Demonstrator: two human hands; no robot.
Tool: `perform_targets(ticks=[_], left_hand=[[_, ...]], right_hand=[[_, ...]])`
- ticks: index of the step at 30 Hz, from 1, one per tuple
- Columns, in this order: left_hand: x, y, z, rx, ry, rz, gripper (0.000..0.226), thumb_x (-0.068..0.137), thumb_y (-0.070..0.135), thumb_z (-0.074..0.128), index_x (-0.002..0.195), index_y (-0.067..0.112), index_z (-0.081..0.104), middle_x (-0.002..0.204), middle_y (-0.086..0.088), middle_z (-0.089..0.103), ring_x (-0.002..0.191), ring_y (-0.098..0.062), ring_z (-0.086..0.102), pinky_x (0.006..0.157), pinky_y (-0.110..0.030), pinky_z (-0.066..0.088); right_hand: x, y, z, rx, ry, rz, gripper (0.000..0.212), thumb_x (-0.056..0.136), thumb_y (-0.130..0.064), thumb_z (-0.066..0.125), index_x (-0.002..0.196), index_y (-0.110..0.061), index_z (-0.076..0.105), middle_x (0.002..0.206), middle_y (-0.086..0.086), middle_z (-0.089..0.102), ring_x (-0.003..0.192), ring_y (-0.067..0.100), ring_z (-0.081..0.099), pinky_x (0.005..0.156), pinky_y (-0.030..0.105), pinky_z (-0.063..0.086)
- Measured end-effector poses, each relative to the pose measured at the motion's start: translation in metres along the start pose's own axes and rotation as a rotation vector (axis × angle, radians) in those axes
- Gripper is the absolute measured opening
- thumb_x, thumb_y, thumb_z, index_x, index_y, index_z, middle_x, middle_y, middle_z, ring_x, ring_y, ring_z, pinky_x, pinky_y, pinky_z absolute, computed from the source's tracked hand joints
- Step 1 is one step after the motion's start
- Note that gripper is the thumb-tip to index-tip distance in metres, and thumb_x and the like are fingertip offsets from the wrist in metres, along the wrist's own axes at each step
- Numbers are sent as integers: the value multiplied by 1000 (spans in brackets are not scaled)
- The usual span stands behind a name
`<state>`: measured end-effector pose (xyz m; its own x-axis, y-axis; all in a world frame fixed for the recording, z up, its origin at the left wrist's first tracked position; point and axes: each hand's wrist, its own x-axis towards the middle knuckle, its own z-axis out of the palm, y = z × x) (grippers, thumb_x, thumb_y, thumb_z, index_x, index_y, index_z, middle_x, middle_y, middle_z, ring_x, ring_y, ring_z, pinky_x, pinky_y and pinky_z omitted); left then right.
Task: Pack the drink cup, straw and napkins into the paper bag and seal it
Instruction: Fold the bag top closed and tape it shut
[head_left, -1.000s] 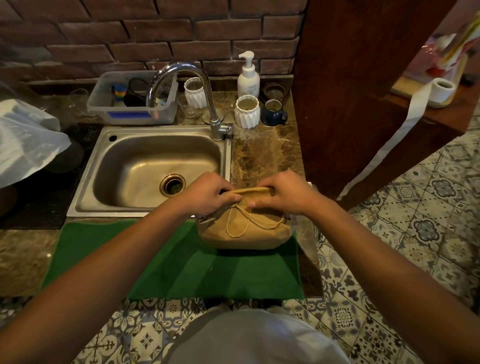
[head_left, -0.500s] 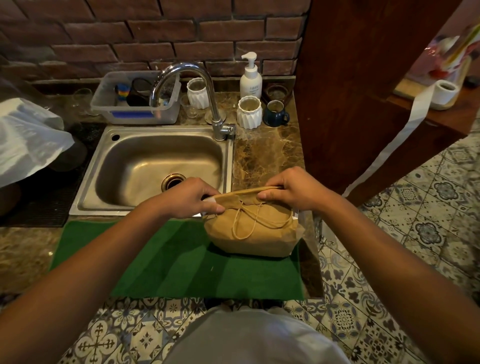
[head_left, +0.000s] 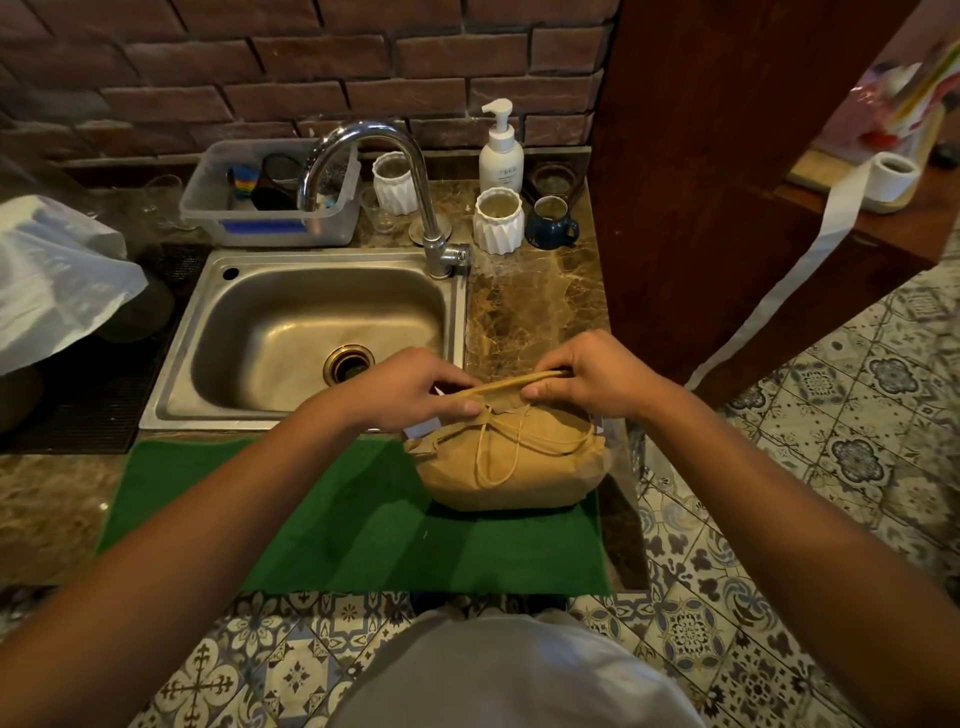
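Nearest the person, one green mat (head_left: 311, 525) lies along the counter's front edge, and the single paper bag (head_left: 511, 462) stands on its right end, probably so the bag has a soft, non-slip footing while its top is worked. The bag bulges and its mouth is folded flat, with its two cord handles (head_left: 498, 452) drooping down the near face. The drink cup, straw and napkins are not visible; presumably they are already inside.

Both hands are on the folded top. The left hand (head_left: 410, 387) pinches the left end of the fold between thumb and fingers, and the right hand (head_left: 597, 374) pinches the right end, so each is closed on the paper. Holding both ends likely keeps the crease straight while it is pressed or rolled shut, the sealing step. A sliver of white (head_left: 421, 430) shows just behind the bag's left corner; what it is cannot be told.

Beyond the bag sits one steel sink (head_left: 311, 332) with one curved tap (head_left: 384, 171). Against the brick wall stand two white ribbed cups (head_left: 497, 218), one dark blue mug (head_left: 551, 222), one pump bottle (head_left: 501, 148) and one clear plastic tub (head_left: 270, 202).
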<state>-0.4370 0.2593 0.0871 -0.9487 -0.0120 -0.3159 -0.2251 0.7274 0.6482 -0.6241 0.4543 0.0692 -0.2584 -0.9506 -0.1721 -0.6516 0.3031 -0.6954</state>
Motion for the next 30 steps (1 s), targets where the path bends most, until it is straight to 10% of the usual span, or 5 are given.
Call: perform_targets(ticks=[11, 21, 26, 30], left_hand=[[9, 10, 10, 82, 99, 4, 19, 93, 33, 68, 89, 19, 78, 69, 5, 71, 63, -10, 61, 59, -32, 43], [5, 8, 11, 61, 165, -48, 15, 95, 32, 66, 92, 23, 78, 70, 6, 70, 66, -15, 63, 61, -35, 45], [2, 7, 11, 78, 175, -32, 14, 95, 29, 67, 91, 21, 78, 70, 3, 70, 66, -16, 63, 62, -36, 46], [2, 10, 11, 65, 187, -27, 14, 94, 28, 67, 82, 31, 72, 62, 17, 61, 61, -6, 58, 62, -34, 47]], right_hand=[[-7, 0, 2, 11, 66, 75, 21, 81, -45, 82, 94, -28, 82, 80, -9, 77, 76, 5, 69, 71, 30, 53], [-2, -10, 17, -438, 74, 105, 80, 60, -93, 55, 113, -34, 70, 107, -9, 73, 101, 17, 64, 91, 40, 47], [-3, -12, 8, -4, -47, 114, 30, 84, -49, 77, 108, -31, 74, 91, -12, 71, 86, 9, 64, 77, 36, 53], [-5, -19, 7, -143, -71, 148, 53, 70, -73, 74, 99, -30, 70, 84, -14, 68, 77, 9, 60, 70, 34, 47]])
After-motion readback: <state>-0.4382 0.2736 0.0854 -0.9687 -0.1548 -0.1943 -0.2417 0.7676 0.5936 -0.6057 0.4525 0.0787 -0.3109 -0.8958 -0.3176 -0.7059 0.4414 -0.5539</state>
